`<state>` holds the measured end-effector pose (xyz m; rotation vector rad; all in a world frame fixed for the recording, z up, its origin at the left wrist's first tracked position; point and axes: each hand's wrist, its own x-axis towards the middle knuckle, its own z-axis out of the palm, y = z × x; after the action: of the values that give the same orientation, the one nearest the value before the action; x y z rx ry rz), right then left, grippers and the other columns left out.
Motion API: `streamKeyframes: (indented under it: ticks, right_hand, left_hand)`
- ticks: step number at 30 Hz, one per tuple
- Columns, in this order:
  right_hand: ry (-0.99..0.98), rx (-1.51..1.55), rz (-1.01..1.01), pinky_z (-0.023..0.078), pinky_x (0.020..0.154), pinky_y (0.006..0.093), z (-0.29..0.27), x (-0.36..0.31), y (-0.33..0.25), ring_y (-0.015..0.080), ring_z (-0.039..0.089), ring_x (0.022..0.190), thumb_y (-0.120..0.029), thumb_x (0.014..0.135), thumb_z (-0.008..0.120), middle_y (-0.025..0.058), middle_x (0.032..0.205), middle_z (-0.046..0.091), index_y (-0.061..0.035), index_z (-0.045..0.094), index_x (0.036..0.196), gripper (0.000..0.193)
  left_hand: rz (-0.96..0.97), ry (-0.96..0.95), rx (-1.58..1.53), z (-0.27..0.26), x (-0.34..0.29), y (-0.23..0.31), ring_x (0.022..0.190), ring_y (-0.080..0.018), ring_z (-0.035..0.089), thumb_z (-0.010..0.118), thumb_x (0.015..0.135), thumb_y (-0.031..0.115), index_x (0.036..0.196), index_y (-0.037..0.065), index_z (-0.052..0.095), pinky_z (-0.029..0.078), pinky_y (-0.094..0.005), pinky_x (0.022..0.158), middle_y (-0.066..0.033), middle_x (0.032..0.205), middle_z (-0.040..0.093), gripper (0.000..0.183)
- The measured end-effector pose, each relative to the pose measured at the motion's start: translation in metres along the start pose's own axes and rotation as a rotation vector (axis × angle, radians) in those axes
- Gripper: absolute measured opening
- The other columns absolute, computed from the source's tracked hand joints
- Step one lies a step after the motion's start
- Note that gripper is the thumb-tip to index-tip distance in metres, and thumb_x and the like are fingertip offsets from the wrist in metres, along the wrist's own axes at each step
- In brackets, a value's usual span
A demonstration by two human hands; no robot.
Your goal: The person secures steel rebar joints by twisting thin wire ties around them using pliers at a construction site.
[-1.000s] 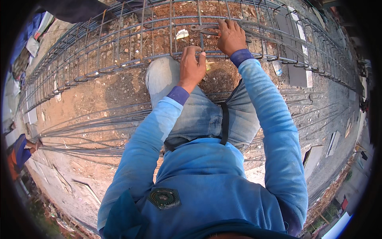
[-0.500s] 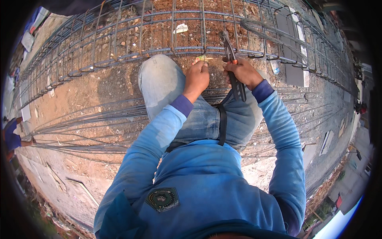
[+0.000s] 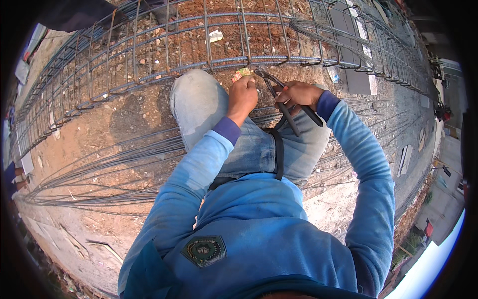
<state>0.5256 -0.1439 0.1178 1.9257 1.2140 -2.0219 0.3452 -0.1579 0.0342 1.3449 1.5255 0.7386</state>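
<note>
My right hand [image 3: 302, 95] is wrapped round a pair of long-handled pincers [image 3: 288, 118], whose two dark handles stand apart. Their jaws point up and left, close to the lower bar of a rebar cage [image 3: 323, 62] and beside my left fingertips. My left hand [image 3: 242, 99] is closed in a pinch just below that same bar; what lies between its fingers is too small to make out. A crumpled yellow and red wrapper [image 3: 242, 74] lies on the ground just beyond the left fingers.
A looped bundle of thin wire [image 3: 328, 34] hangs across the cage at right. Long loose rods [image 3: 109, 162] lie behind my knees. Grey boards [image 3: 359, 82] lie under the cage's right side. Another person's hand [image 3: 21, 184] shows at the far left, and dark clothing [image 3: 74, 15] at upper left.
The pincers have swung left and down, bringing their jaws toward my left fingertips, and their handles have spread apart. My left hand stays almost in place, still pinched; the view has shifted slightly.
</note>
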Motion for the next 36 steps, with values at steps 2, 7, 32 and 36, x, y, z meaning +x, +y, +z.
streamKeyframes:
  ticks: [2,7,32,36]
  right_hand:
    - [-0.038,0.022,-0.001,0.059,0.07,0.0421,0.006,0.0,-0.005,0.0314,0.064,0.094,-0.021,0.088,0.058,0.0166,0.105,0.062,0.0013,0.052,0.121,0.04]
    - [0.105,-0.217,0.006,0.06,0.066,0.0436,0.012,0.007,-0.019,0.0296,0.063,0.091,-0.02,0.087,0.06,0.0166,0.1,0.062,0.002,0.056,0.111,0.033]
    - [0.686,-0.247,-0.233,0.05,0.079,0.0452,0.088,0.075,0.033,0.0419,0.063,0.091,-0.023,0.085,0.055,0.0266,0.087,0.065,0.0044,0.065,0.088,0.03]
    - [0.727,-0.093,-0.238,0.05,0.081,0.0458,0.101,0.072,0.028,0.0431,0.063,0.09,-0.022,0.083,0.056,0.0275,0.09,0.065,0.0046,0.065,0.086,0.028]
  left_hand:
    - [-0.017,-0.02,0.002,-0.003,0.0,0.003,0.091,-0.0402,0.062,0.05,0.09,0.023,0.105,0.0,0.065,0.047,-0.0421,0.078,-0.0242,0.092,0.065,0.031]
    - [0.053,0.067,-0.015,-0.001,0.001,-0.005,0.08,-0.0361,0.063,0.051,0.09,0.023,0.1,-0.001,0.064,0.046,-0.042,0.072,-0.022,0.084,0.064,0.029]
    - [-0.327,-0.043,-0.743,0.003,-0.003,-0.001,0.06,-0.0105,0.048,0.053,0.092,0.016,0.088,0.0,0.064,0.036,-0.0281,0.055,-0.0007,0.067,0.054,0.02]
    - [-0.395,-0.061,-0.77,-0.004,-0.006,0.007,0.053,-0.0052,0.04,0.056,0.092,0.019,0.096,0.002,0.063,0.028,-0.0215,0.047,0.0029,0.065,0.049,0.019]
